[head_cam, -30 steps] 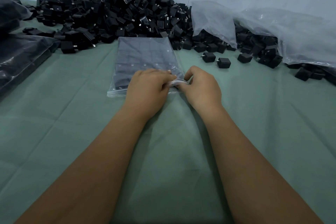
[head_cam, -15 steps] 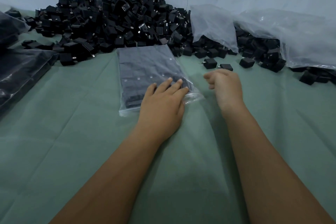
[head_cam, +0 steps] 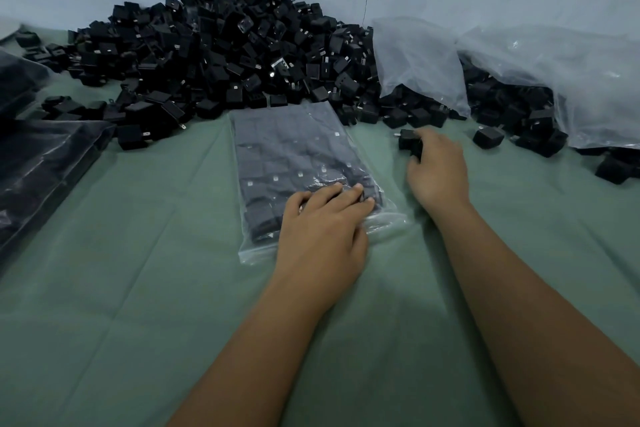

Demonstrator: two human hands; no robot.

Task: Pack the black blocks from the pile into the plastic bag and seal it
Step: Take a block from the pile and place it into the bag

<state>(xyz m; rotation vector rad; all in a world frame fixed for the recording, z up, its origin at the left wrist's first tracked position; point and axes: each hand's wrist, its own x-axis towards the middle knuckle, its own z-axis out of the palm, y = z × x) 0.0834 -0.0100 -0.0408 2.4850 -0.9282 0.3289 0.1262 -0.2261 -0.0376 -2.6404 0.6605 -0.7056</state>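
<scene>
A flat, clear plastic bag (head_cam: 298, 163) packed with neat rows of black blocks is pressed onto the green cloth (head_cam: 145, 288) by the outstretched left hand (head_cam: 325, 229). A loose, boxy block (head_cam: 410, 143) beside the bag is grasped by the right hand (head_cam: 438, 168). The glossy pile (head_cam: 221, 55) is heaped behind.
</scene>
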